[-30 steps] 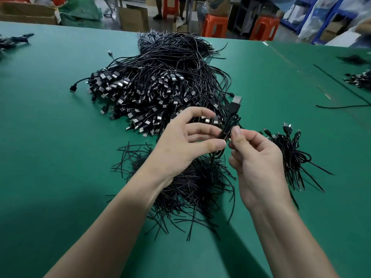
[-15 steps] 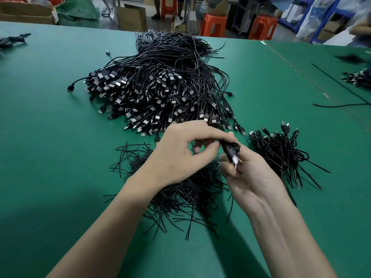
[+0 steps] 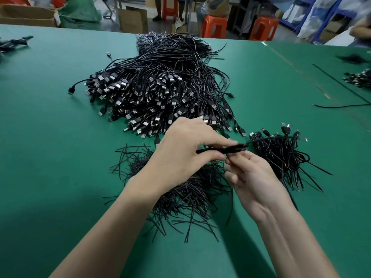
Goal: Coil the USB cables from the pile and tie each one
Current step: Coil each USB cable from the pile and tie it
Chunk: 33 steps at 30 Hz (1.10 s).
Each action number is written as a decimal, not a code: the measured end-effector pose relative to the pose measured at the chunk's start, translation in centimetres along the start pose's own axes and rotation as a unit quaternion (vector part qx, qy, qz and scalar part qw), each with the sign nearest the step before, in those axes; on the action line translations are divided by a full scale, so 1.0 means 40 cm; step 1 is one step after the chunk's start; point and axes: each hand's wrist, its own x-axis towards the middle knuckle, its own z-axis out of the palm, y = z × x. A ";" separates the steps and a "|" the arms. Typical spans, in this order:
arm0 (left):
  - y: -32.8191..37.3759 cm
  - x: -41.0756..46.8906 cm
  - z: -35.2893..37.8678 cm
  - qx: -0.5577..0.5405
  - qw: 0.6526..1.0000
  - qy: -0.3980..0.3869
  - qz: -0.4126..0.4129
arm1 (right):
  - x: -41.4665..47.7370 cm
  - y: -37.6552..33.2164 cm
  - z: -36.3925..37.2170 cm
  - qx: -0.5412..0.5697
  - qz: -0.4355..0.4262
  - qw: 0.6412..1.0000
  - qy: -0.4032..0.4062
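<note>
A big pile of loose black USB cables (image 3: 160, 87) lies on the green table (image 3: 50, 137), plugs fanned toward me. My left hand (image 3: 184, 151) pinches a coiled black cable (image 3: 230, 149) held level between both hands. My right hand (image 3: 253, 177) pinches that same cable from below with its fingertips. Under my hands lies a heap of short black twist ties (image 3: 180, 189). To the right sits a small stack of tied cables (image 3: 283, 155).
More cable bundles lie at the far right (image 3: 357, 79) and far left (image 3: 14, 43) of the table. A loose black cable (image 3: 341, 106) runs across the right side. Orange stools (image 3: 214, 27) and cardboard boxes (image 3: 132, 20) stand beyond the table's far edge.
The coiled cable stood upright with its plug up one second ago; it now lies level between my hands. Both hands have dropped lower, toward the twist ties.
</note>
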 end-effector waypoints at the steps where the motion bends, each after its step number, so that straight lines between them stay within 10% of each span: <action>1: 0.001 0.002 -0.001 0.029 0.999 -0.002 0.020 | 0.004 0.001 -0.006 -0.003 0.001 1.000 0.009; 8: 0.007 0.014 0.008 0.115 0.983 0.040 0.137 | 0.002 -0.026 -0.031 -0.028 0.026 0.997 -0.061; 16: -0.040 0.054 0.041 0.001 0.999 -0.015 0.039 | 0.050 -0.089 -0.088 -0.206 -0.073 0.975 -0.046; 21: -0.150 0.133 0.047 0.222 0.958 0.036 -0.176 | 0.112 -0.138 -0.117 -0.525 -0.217 0.813 0.125; 26: -0.258 0.214 0.042 0.340 0.891 -0.035 -0.300 | 0.119 -0.179 -0.139 -0.747 -0.141 0.613 0.216; 33: -0.312 0.243 0.065 0.354 0.862 -0.086 -0.351 | 0.091 -0.151 -0.096 -0.727 -0.161 0.656 0.121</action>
